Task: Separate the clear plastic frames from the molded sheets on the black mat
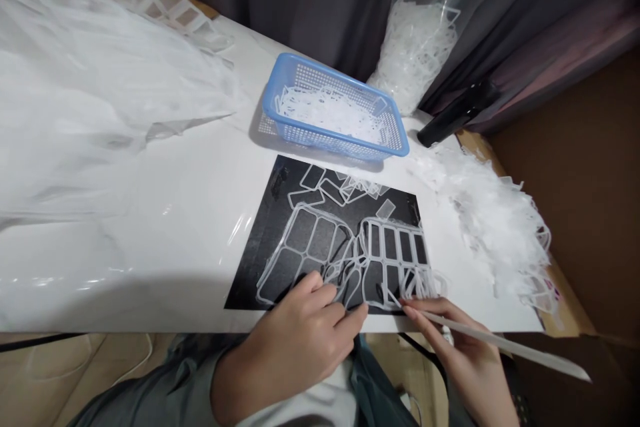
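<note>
My left hand lies over the near edge of the black mat, its fingers curled, touching a translucent sheet of joined rectangular frames. What its fingertips grip, if anything, is hidden beneath them. My right hand pinches a long, thin, whitish tool; its narrow end points at the mat and its wide end sticks out to the right. Near that narrow end is a second frame sheet, with tangled clear strips between the two sheets. Several loose rectangular frames lie along the mat's far side.
Beyond the mat stands a blue basket of small clear pieces. Behind it is a filled clear bag, with a black cylindrical object beside it. Scrap strips pile up on the right; plastic-wrapped sheets cover the left.
</note>
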Available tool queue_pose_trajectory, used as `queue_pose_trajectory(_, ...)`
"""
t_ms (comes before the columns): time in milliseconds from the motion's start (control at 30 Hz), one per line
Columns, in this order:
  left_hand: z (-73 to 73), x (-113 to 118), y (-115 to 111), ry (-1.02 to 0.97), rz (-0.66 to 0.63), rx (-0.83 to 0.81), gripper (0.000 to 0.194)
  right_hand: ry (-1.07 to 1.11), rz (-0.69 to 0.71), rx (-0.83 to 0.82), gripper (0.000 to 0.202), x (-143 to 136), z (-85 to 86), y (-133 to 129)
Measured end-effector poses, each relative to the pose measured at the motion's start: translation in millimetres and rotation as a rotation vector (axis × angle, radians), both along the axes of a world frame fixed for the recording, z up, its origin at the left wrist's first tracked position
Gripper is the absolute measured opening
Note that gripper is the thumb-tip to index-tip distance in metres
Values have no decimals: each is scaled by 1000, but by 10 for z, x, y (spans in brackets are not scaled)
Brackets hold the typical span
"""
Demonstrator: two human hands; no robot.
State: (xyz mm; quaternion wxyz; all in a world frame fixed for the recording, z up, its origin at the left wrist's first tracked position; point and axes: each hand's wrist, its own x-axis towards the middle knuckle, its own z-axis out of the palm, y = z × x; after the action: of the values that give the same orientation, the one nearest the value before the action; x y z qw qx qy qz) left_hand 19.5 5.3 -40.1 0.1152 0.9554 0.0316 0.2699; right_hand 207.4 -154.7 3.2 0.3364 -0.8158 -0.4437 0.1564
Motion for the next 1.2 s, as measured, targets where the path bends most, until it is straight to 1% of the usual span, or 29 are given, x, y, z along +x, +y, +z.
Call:
queue_pose_trajectory(67, -5, -5, -1, 0, -7, -5, 26, 18, -10, 24, 14, -28, 15, 30)
queue_pose_trajectory(167, 0, -10, -1, 32, -15, -18, 26, 36, -76, 85, 13, -94, 28, 79)
queue_pose_trajectory(233, 5, -9, -2, 53, -17, -36, 26, 69, -74, 108, 13, -146, 34, 108)
queue_pose_trajectory(367, 11, 1, -2, 27, -6, -62, 28, 136, 40, 70, 13, -219, 43, 141)
queue_pose_trajectory(533, 25, 9, 2, -12, 31, -69, 33, 164, 164, 51, 13, -232, 48, 158)
queue_pose_trajectory(733, 10, 12, -10, -24, 48, -94, 32, 271, 325, 100, 6, -299, 58, 296)
queue_pose_trajectory(800, -5, 13, -16, -21, 61, -93, 31, 288, 344, 117, 4, -307, 47, 331)
queue_pose_trajectory(933, -20, 23, -22, -21, 63, -84, 32, 334, 393, 108, 6, -282, 17, 340)
queue_pose_trajectory(1000, -17, 31, -21, -32, 71, -103, 28, 353, 408, 98, 8, -268, 7, 331)
queue_pose_trajectory(1133, 4, 47, -15, -81, 78, -176, 11, 400, 392, 100, 10, -259, -23, 318)
queue_pose_trajectory(1200, 20, 49, -10, -78, 67, -203, 14, 433, 366, 115, 8, -259, -48, 317)
